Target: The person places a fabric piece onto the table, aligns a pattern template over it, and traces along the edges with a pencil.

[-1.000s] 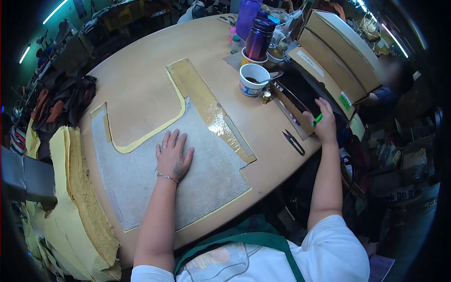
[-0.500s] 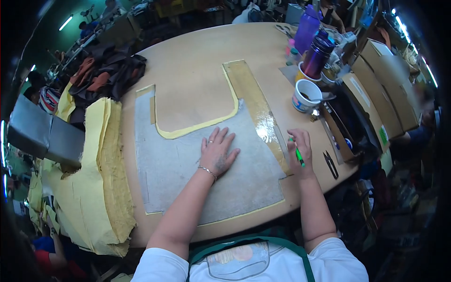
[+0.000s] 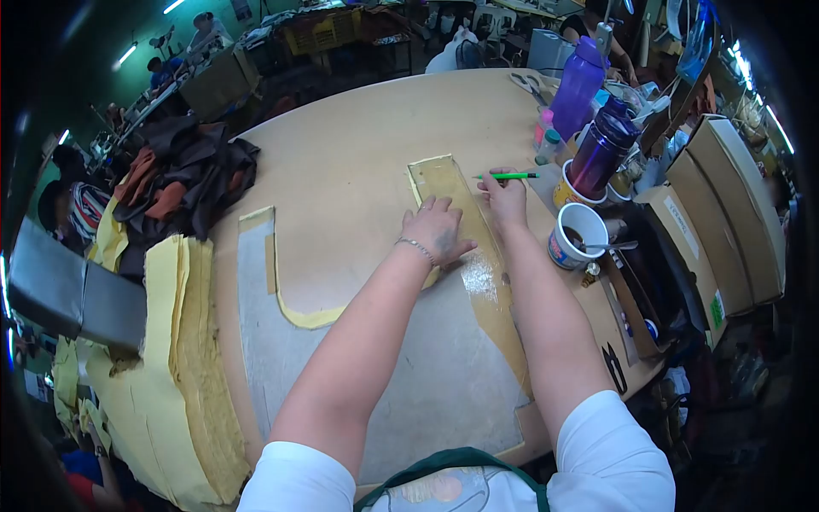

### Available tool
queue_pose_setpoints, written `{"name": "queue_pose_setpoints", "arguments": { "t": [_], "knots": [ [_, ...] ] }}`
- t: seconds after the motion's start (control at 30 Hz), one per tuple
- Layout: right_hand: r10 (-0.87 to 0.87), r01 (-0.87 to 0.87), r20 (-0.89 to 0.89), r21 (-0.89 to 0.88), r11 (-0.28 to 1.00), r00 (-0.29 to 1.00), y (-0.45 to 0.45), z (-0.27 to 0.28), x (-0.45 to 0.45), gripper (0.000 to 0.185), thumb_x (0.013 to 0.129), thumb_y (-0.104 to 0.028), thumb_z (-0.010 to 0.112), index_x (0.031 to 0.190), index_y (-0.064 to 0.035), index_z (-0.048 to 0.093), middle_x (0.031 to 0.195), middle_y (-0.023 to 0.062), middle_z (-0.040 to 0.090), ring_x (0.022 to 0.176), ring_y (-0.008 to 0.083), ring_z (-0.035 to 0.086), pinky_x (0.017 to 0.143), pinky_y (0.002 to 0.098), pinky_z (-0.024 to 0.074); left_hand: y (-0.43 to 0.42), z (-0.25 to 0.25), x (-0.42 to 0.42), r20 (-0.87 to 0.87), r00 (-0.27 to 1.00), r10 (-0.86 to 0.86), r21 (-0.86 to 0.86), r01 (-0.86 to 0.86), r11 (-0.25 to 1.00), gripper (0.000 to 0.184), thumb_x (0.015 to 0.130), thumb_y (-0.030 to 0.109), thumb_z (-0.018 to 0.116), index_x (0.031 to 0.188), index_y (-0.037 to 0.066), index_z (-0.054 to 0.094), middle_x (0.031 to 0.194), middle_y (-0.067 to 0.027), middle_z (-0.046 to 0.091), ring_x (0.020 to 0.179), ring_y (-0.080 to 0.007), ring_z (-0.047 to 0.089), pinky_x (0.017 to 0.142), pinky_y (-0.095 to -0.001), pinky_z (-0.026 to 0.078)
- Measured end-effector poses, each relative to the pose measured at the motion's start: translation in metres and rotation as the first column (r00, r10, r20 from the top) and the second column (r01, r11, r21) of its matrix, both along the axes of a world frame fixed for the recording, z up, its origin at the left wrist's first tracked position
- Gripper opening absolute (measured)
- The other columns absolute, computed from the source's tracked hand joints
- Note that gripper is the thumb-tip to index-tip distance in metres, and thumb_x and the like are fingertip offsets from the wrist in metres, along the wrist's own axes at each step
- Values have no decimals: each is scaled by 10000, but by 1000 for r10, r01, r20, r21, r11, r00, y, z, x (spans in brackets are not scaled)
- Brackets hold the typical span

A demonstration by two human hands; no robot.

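Observation:
A large grey U-shaped pattern lies flat on the table, with a yellow layer showing along its edges. Shiny brown tape covers its right arm. My left hand rests on that arm near the inner curve, fingers spread and palm down. Just right of the same arm, my right hand grips a slim green pen. The pen lies almost level, its narrow end toward the pattern's outer edge; whether it touches cannot be made out.
Yellow sheets are stacked at left, below dark cloth. Along the right stand a purple bottle, a dark tumbler, a white cup, and cardboard boxes. Black thread snips lie near the right edge.
Both hands have moved forward over the table, the left onto the pattern's right arm. The right hand has brought the green pen beside that arm's outer edge. The view has tilted up.

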State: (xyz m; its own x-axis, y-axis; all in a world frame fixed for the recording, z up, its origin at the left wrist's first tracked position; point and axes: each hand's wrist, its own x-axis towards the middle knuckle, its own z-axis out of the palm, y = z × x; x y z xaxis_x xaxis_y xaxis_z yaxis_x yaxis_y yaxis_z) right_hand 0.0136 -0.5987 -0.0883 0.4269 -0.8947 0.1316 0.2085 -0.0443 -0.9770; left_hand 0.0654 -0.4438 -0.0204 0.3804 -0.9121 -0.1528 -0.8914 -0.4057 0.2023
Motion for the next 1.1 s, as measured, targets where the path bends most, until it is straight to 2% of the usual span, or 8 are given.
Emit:
{"name": "queue_pose_setpoints", "arguments": {
  "t": [0.1,0.23,0.3,0.5,0.7,0.8,0.9,1.1],
  "knots": [
    [-43,38,-62,-83,996,997,-23,-15,27,167,774,-68,591,883,9,490,731,85,582,662,141,586,604,251,465,-31,-6,10,60,998,-14,-4,14,1000,746,650,556,628,1219,113,438,1308,-90,361,1230,-276,321,956,-479,317],
    [-172,99,-178,-360,928,969,-48,-47,50,189,739,-139,632,824,-7,528,693,94,585,646,188,594,618,297,467,-49,-2,16,17,1000,15,176,-18,984,818,583,588,669,1191,87,448,1213,-90,426,1099,-275,469,881,-443,401],
    [-177,72,-260,-369,927,949,-40,-36,49,198,720,-174,646,810,-23,553,720,112,604,677,219,604,644,314,470,-53,-2,17,63,997,-35,276,17,961,825,562,586,687,1167,72,461,1165,-91,449,1031,-266,525,840,-414,438],
    [-202,40,-375,-396,917,905,-36,-24,54,183,724,-179,634,821,-39,568,751,125,619,719,245,611,665,324,472,-58,4,15,46,996,-70,327,51,944,797,565,564,702,1144,64,476,1152,-109,451,1025,-255,528,822,-375,456],
    [-169,-36,-425,-434,900,889,-18,-18,23,173,727,-157,637,801,-20,561,682,96,595,626,158,568,611,283,452,-63,0,16,44,993,-107,340,86,937,832,557,554,713,1169,48,468,1182,-129,434,1043,-262,516,861,-374,445],
    [-122,-117,-522,-402,908,844,2,-3,-10,168,730,-169,618,801,-31,553,742,155,603,703,274,604,649,341,463,-64,5,15,30,995,-95,360,78,930,867,547,553,720,1191,39,450,1200,-138,423,1063,-271,503,876,-373,439],
    [-94,-156,-512,-424,892,854,4,-1,-18,152,738,-155,611,801,-30,552,726,159,601,686,291,601,641,345,462,-64,7,11,26,999,-33,376,21,926,740,582,519,723,1181,137,517,1233,-100,432,1151,-222,431,911,-383,385],
    [-133,-48,-389,-423,905,912,-16,-22,21,153,745,-139,611,830,-28,550,727,161,600,692,297,599,644,350,462,-61,6,12,4,1000,-21,327,19,945,746,589,499,730,1200,139,497,1255,-111,411,1164,-237,420,922,-383,379]
  ]
}}
